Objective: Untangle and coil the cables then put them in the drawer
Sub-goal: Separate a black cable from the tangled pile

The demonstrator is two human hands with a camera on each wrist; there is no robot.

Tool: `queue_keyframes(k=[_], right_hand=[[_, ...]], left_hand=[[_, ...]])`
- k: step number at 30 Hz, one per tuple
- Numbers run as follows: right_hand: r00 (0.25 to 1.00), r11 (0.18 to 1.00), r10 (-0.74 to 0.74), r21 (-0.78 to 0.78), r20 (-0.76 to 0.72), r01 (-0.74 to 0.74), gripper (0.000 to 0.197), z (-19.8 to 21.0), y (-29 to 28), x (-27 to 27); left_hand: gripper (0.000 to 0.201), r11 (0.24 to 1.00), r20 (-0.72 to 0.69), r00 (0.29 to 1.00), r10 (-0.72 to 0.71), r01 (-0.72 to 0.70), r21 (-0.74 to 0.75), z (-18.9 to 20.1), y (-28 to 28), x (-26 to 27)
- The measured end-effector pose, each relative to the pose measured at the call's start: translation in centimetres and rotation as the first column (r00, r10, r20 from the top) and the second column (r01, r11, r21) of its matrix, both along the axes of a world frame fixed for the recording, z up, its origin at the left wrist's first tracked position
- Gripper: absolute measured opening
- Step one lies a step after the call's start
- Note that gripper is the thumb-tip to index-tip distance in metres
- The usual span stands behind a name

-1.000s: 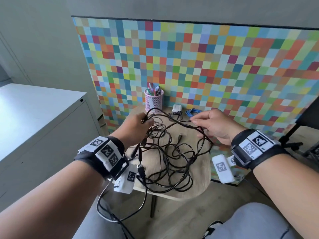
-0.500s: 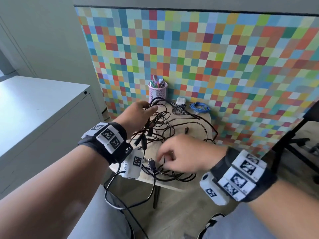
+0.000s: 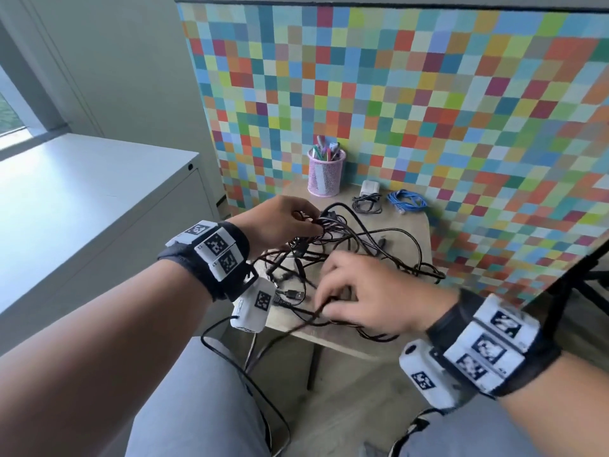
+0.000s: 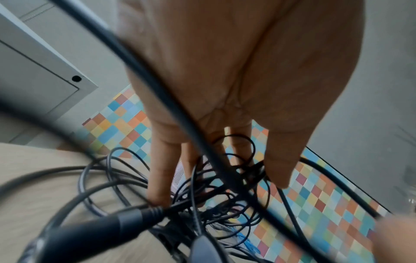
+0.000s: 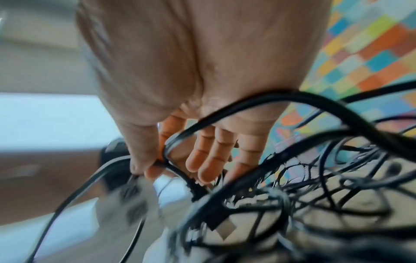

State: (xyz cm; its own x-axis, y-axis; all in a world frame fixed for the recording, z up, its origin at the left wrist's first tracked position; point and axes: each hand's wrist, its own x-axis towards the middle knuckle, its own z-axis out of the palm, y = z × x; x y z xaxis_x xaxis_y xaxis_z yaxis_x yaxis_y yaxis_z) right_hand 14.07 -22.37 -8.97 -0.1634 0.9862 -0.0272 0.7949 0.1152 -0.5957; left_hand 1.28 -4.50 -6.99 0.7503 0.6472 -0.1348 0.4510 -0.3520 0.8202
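A tangle of black cables (image 3: 356,255) lies on a small wooden table (image 3: 408,225). My left hand (image 3: 283,222) is at the tangle's far left side and pinches a bunch of strands lifted off the table; in the left wrist view the left hand (image 4: 225,169) has thumb and fingers closed round black strands (image 4: 247,170). My right hand (image 3: 359,291) is over the near part of the tangle; in the right wrist view the right hand (image 5: 157,165) pinches one black cable (image 5: 180,138) between thumb and forefinger, other fingers loosely spread. A USB plug (image 3: 295,294) lies between the hands.
A pink mesh pen cup (image 3: 325,174) stands at the table's back, beside a white charger with a coiled cord (image 3: 368,197) and a coiled blue cable (image 3: 407,201). A checkered panel (image 3: 428,110) rises behind. A grey cabinet (image 3: 82,199) stands at left. Cables hang off the table's near edge.
My right hand left the strand it held at the far right and came down over the near part of the tangle, pinching a cable there. The left hand keeps its hold.
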Motion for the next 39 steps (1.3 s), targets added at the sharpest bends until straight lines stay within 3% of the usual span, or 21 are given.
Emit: queue_keyframes(k=[4, 7, 8, 10, 12, 15, 19, 22, 25, 28, 29, 32, 34, 36, 39], right_hand=[[0.948, 0.965, -0.144, 0.174, -0.283, 0.198, 0.004, 1.5, -0.1, 2.6], [0.867, 0.898, -0.236, 0.242, -0.438, 0.367, 0.021, 2.5, -0.1, 4.3], [0.829, 0.87, -0.273, 0.244, -0.488, 0.429, 0.018, 2.7, -0.1, 4.7], [0.743, 0.803, -0.34, 0.233, -0.577, 0.548, 0.005, 3.0, 0.1, 5.6], [0.641, 0.728, -0.371, 0.217, -0.672, 0.65, 0.015, 3.3, 0.2, 6.4], [0.543, 0.648, -0.358, 0.216, -0.759, 0.73, 0.022, 4.1, 0.4, 7.3], [0.474, 0.596, -0.358, 0.194, -0.804, 0.779, 0.023, 4.8, 0.9, 7.5], [0.436, 0.577, -0.353, 0.174, -0.828, 0.798, 0.022, 5.2, 1.0, 7.4], [0.373, 0.577, -0.31, 0.138, -0.875, 0.805, 0.02, 5.8, 0.8, 7.7], [0.31, 0.575, -0.268, 0.107, -0.912, 0.812, 0.023, 6.3, 0.6, 7.9], [0.293, 0.572, -0.255, 0.101, -0.921, 0.814, 0.024, 6.6, 0.6, 7.9], [0.236, 0.564, -0.191, 0.091, -0.953, 0.821, 0.025, 7.4, 0.9, 8.0], [0.232, 0.556, -0.181, 0.095, -0.956, 0.826, 0.023, 7.9, 1.1, 8.1], [0.253, 0.55, -0.194, 0.108, -0.948, 0.828, 0.023, 7.8, 1.2, 8.2], [0.283, 0.53, -0.244, 0.117, -0.927, 0.84, 0.022, 6.4, 1.4, 8.3]], left_hand=[[0.042, 0.994, 0.069, 0.997, -0.046, 0.052, -0.098, 0.0, 0.1, -0.4], [0.032, 0.996, 0.148, 0.987, -0.07, 0.078, -0.052, 1.5, -0.6, -1.0], [0.028, 0.995, 0.156, 0.984, -0.083, 0.091, -0.043, 2.1, -0.9, -1.2], [0.044, 0.991, 0.169, 0.978, -0.12, 0.129, -0.04, 3.3, -1.5, -1.7], [0.059, 0.986, 0.181, 0.97, -0.161, 0.165, -0.006, 3.9, -2.0, -2.2], [0.064, 0.971, 0.253, 0.939, -0.232, 0.238, 0.006, 4.2, -3.0, -2.7], [0.054, 0.96, 0.299, 0.912, -0.28, 0.269, 0.078, 4.4, -3.9, -2.8], [0.04, 0.969, 0.268, 0.943, -0.195, 0.144, 0.2, 4.0, -3.4, -2.4], [0.022, 0.977, 0.292, 0.955, -0.057, -0.006, 0.212, 3.4, -2.9, -2.4], [0.012, 0.98, 0.21, 0.978, -0.01, -0.032, 0.196, 2.2, -2.4, -2.4], [0.02, 0.971, 0.139, 0.99, -0.008, -0.026, 0.237, 1.6, -2.4, -2.4], [0.072, 0.949, -0.089, 0.996, 0.004, 0.025, 0.315, 0.1, -2.9, -2.1], [0.094, 0.951, -0.151, 0.988, 0.004, 0.042, 0.305, -1.1, -3.1, -1.7], [0.095, 0.945, -0.192, 0.981, 0.022, 0.042, 0.325, -2.1, -3.2, -1.4], [0.075, 0.948, -0.198, 0.98, 0.013, 0.051, 0.315, -3.0, -3.0, -1.2]])
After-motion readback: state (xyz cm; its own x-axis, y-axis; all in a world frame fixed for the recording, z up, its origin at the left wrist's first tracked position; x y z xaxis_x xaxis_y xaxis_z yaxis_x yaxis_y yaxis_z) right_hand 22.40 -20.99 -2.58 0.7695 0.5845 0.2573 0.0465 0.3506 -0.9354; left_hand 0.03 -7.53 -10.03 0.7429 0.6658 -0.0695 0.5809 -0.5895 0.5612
